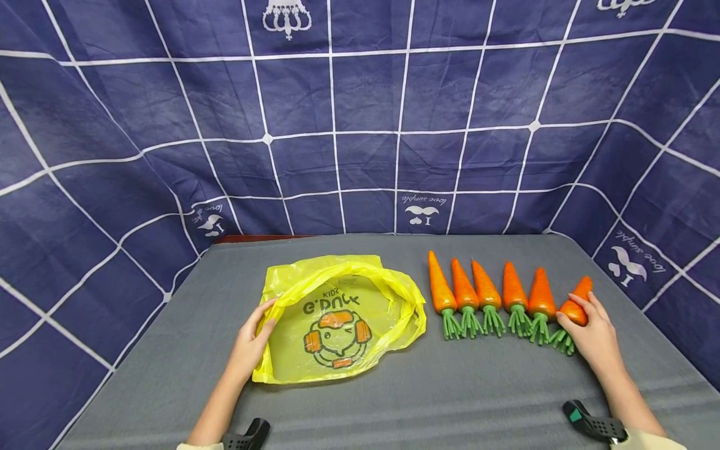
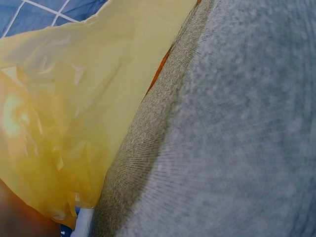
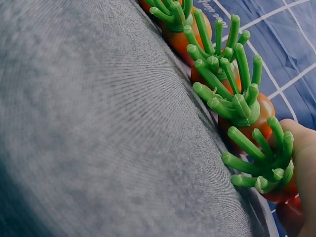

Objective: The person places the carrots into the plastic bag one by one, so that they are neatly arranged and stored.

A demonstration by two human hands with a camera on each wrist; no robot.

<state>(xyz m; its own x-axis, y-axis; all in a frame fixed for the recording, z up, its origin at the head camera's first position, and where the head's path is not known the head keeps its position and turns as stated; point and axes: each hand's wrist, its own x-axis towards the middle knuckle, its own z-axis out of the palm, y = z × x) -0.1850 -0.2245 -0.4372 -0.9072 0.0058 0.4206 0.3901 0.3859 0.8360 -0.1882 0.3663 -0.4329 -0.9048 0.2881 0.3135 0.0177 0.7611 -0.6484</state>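
A yellow plastic bag (image 1: 343, 319) with a printed cartoon duck lies on the grey table, its mouth spread open. At the bag's left edge, my left hand (image 1: 251, 340) grips the plastic between thumb and fingers. The same yellow plastic (image 2: 94, 84) fills the left part of the left wrist view. On the right, my right hand (image 1: 590, 328) holds the rightmost carrot (image 1: 575, 310), thumb on one side and fingers on the other. That carrot's green stems (image 3: 269, 163) point toward the camera in the right wrist view. Its body is partly hidden by the hand.
Several more orange carrots with green tops, among them a long one (image 1: 440, 284) and another (image 1: 542, 297), lie in a row between bag and right hand. A blue curtain (image 1: 365, 162) with white lines surrounds the grey tabletop (image 1: 427, 400) at the back and sides.
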